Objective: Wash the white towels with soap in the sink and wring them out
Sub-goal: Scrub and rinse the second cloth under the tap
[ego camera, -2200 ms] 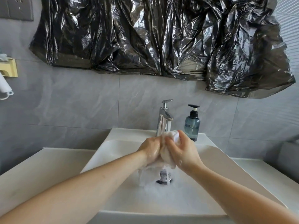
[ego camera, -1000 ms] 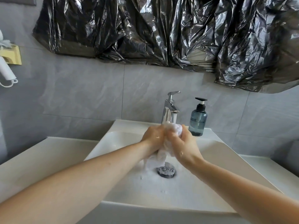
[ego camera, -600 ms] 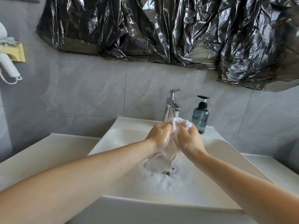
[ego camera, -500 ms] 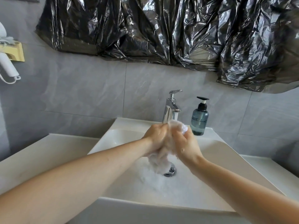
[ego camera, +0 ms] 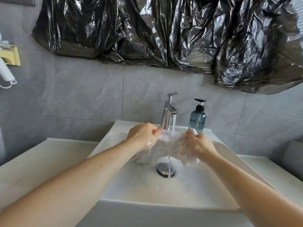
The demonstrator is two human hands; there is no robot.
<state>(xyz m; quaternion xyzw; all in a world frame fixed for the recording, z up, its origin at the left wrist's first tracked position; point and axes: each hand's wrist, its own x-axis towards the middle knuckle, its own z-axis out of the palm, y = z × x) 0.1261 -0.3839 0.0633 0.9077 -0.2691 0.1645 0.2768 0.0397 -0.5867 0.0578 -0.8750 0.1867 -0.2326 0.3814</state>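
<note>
— Spread wide now, no longer bunched between pressed palms: white towel (ego camera: 165,145) stretched under the faucet (ego camera: 169,117), over the sink (ego camera: 188,190) and just above the drain (ego camera: 165,172).

— Held how?

— Pinched at the top edge on each side. Left hand (ego camera: 144,136) with fingers curled tight on the left corner; right hand (ego camera: 199,145) gripping the right corner, thumb and fingers closed on cloth. Hanging slack between, wet through and nearly see-through, with a thin stream falling through the middle.

— Looks like rinsing or re-wetting, then. Risks?

— Could slip from soapy fingers and drop over the drain, blocking it while water runs. Could also splash past the rim if held too high under the stream. Might knock the soap bottle (ego camera: 197,119), standing upright just behind the right hand.

— And inside things?

— Sink: foam and shallow suds around the drain, a few droplets nearer the front. Soap bottle: blue-grey, translucent, black pump; looks fairly full, exact level hard to tell.

— Beyond that?

— Crumpled black plastic sheeting (ego camera: 164,30) along the grey wall above.
</note>
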